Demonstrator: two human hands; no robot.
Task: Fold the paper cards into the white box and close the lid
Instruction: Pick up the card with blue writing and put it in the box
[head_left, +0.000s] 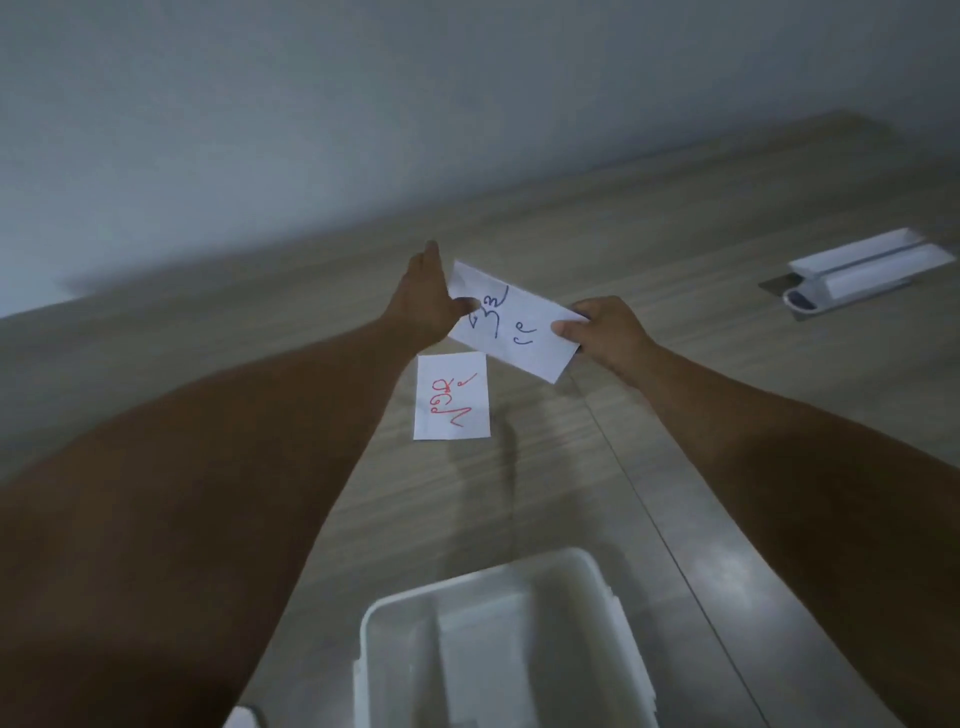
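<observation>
A white paper card with blue writing (519, 327) is held above the table between both hands. My left hand (423, 296) grips its left end with thumb on top and fingers stretched behind. My right hand (602, 327) pinches its right end. A second white card with red writing (452, 397) lies flat on the wooden table just below the held card. The white box (498, 644) stands open near the bottom edge, with some white paper lying inside it. I see no lid on it.
A white tray-like object (862, 273) sits on a grey plate at the far right of the table (675, 467). A small white corner (241, 719) shows at the bottom left. A pale wall runs behind the table.
</observation>
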